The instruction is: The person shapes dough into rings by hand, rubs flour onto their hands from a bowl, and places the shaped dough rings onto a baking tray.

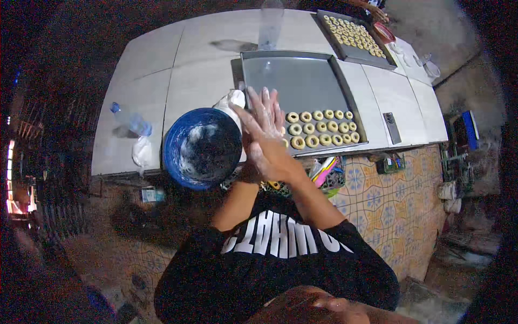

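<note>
— Where are we working here?

— We'd call it a small home bakery kitchen. We see a white tiled surface (205, 48) carrying a big metal baking tray (302, 81) with rows of ring-shaped dough pieces (321, 128), and a second filled tray (353, 38) at the far end.

— What else do we have that shows it?

— A flour-dusted blue bowl (202, 147) at the near edge, a plastic bottle (131, 121), and a patterned tiled floor (394, 205) beneath.

A round plastic bowl (202, 147) is deep blue, dusted white inside. The flat metal baking tray (294, 81) is grey, its ring-shaped dough pieces (322, 128) pale yellow. The tiled floor (394, 205) shows a yellow-and-blue floral pattern.
</note>
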`<state>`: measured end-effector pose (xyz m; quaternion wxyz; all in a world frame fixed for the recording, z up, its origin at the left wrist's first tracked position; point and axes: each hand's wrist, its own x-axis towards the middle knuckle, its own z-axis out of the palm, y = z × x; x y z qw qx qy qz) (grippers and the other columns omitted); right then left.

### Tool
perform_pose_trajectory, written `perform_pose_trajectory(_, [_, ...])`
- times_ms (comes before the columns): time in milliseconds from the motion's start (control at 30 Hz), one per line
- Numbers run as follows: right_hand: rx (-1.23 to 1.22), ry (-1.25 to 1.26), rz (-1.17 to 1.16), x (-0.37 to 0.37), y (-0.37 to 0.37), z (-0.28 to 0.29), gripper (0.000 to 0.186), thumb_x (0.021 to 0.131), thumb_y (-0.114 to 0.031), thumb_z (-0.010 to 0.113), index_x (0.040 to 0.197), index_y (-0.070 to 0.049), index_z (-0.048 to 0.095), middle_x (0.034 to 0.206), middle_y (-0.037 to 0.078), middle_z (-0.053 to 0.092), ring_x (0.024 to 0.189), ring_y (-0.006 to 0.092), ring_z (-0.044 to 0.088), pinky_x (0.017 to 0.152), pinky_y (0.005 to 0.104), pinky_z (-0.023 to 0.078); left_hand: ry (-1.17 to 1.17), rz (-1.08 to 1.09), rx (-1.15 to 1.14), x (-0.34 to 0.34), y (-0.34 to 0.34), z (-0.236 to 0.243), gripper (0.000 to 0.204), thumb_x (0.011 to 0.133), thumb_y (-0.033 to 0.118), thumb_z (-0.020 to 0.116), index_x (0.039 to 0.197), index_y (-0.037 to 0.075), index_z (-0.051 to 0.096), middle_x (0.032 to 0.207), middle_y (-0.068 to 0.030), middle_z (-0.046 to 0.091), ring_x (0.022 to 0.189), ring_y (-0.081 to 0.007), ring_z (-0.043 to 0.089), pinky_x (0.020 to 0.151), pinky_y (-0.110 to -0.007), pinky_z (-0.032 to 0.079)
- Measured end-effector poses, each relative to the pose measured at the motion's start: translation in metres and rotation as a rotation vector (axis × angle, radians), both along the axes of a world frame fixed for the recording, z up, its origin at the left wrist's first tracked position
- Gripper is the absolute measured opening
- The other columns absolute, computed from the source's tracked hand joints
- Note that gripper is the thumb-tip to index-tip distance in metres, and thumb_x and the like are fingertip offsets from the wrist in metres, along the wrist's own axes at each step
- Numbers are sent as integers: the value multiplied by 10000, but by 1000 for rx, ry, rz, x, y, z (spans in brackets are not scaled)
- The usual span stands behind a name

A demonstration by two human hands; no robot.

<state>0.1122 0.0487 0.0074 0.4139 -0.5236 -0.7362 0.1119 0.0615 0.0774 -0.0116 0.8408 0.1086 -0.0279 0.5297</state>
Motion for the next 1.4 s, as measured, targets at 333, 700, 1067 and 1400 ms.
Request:
perform_pose_trajectory(333, [-14,-256,-6,7,9,2,703,1008,-628,338,1574,-214,388,1677,240,155,1551,477,60,1193,665,-72,-107,-56,11,-16,18,-23,709,1052,570,297,1631,174,193,1690,-114,193,1557,-294,190,1275,-465,128])
perform_pose_trajectory(700, [16,-95,-128,43,-31,24,371,944,-346,667,1261,-156,700,1604,169,373,1545,425,194,1208,607,112,-202,-161,-7,-35,28,-29,702,1061,478,292,1558,-17,321,1633,-190,323,1495,-318,347,1217,-448,325])
perform_pose_trajectory(1067, [-76,-219,-102,20,-43,14,341,870,-341,772,1204,-274,750,1634,132,342,1530,424,243,1178,609,201,197,106,284,-45,29,-15,759,1045,521,229,1577,-18,289,1642,-231,280,1557,-352,192,1278,-468,98])
perform_pose_trajectory(1400, [-14,-244,-91,13,-39,17,319,862,-340,768,1178,-303,747,1643,126,333,1534,421,234,1176,588,176,227,179,438,-48,24,-4,844,1026,615,246,1600,-3,223,1666,-253,190,1569,-361,136,1272,-475,55])
